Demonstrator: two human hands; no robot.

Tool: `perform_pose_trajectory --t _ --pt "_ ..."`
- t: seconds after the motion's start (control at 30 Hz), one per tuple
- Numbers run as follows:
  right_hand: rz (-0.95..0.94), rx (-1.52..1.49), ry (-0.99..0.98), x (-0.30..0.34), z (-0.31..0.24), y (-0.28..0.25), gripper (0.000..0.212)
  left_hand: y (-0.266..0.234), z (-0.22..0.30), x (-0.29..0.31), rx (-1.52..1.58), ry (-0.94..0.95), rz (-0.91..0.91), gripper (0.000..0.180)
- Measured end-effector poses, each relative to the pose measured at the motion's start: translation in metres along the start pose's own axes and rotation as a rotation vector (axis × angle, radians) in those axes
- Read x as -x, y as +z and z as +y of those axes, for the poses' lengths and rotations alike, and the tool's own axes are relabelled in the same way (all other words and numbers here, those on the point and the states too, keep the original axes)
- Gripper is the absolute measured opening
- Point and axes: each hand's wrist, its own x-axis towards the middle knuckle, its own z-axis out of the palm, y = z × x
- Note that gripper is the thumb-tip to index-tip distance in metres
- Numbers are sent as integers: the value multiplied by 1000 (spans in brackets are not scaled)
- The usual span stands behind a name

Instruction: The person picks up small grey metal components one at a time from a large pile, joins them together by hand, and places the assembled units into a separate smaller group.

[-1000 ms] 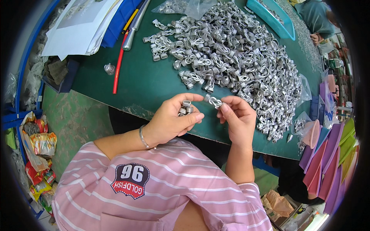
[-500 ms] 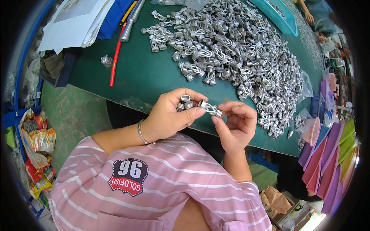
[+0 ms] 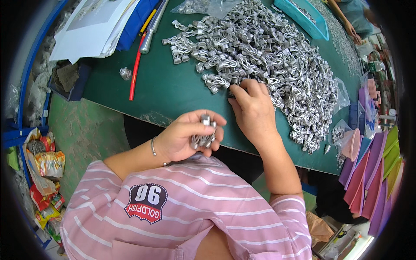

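A wide pile of small silvery metal pieces [image 3: 260,47], each with ribbed ends and looped strands between, covers much of the green table [image 3: 169,86]. My left hand [image 3: 190,132] is curled around several of these metal pieces [image 3: 206,132] in front of my chest, just off the table edge. At the near edge of the pile, my right hand [image 3: 253,106] reaches down with its fingers bent and their tips among the pieces. Whether it pinches one is hidden by the hand.
A red pencil [image 3: 137,71], a silver rod [image 3: 152,30] and a small clear-wrapped item [image 3: 125,73] lie left of the pile. Papers [image 3: 91,32] and a blue bin [image 3: 69,80] are farther left. Behind stands a turquoise tray [image 3: 303,17]; another person's hand [image 3: 352,32] shows at far right.
My right hand has left the piece it held beside my left hand and moved up to the pile. My left hand has lowered slightly and now holds the pieces in its palm.
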Motion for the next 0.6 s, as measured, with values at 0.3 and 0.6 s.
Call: perform_pose_trajectory --t 0.3,0.6 --pt "0 -61 -19 44 -5 -10 20 -41 -4 52 -119 -235 219 29" --pt "1 -40 24 50 -7 -13 23 -95 -39 -17 -56 -90 377 30"
